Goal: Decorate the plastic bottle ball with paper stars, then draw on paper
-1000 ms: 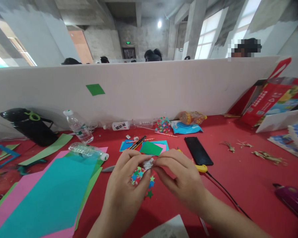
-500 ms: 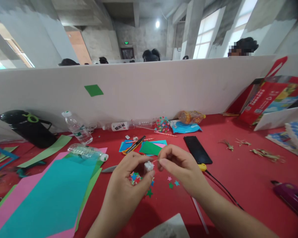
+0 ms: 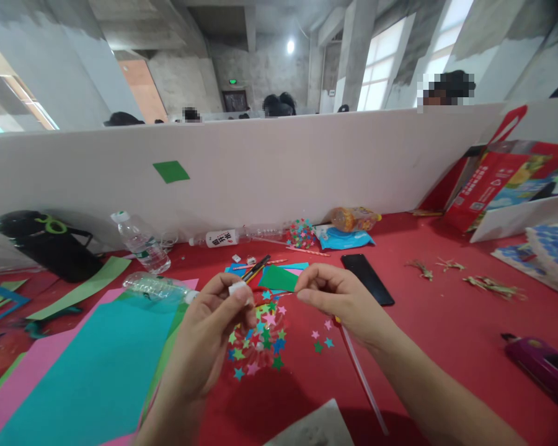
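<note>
My left hand [image 3: 209,325] is closed with thumb and fingers around a small white block-like piece [image 3: 238,288]. To its right, my right hand [image 3: 332,297] pinches the end of a thin thread [image 3: 283,293] that stretches toward the left hand. The thread is too fine to follow all the way. Below and between the hands lies a cluster of coloured stars [image 3: 260,341] on something clear, partly behind the left hand. A few loose stars [image 3: 318,347] lie on the red tabletop. Just behind the hands is a green paper piece [image 3: 276,279].
Coloured paper sheets [image 3: 88,371] and a clear bottle [image 3: 155,288] lie at left. A black phone [image 3: 367,279] and a clear straw [image 3: 365,381] are at right, with a purple glue gun [image 3: 539,368] farther out. Behind stands a white partition [image 3: 260,167]; a star-covered ball [image 3: 301,233] sits before it.
My left hand has moved left with the white piece, away from my right hand. The gap between the hands has widened, and more of the star cluster shows.
</note>
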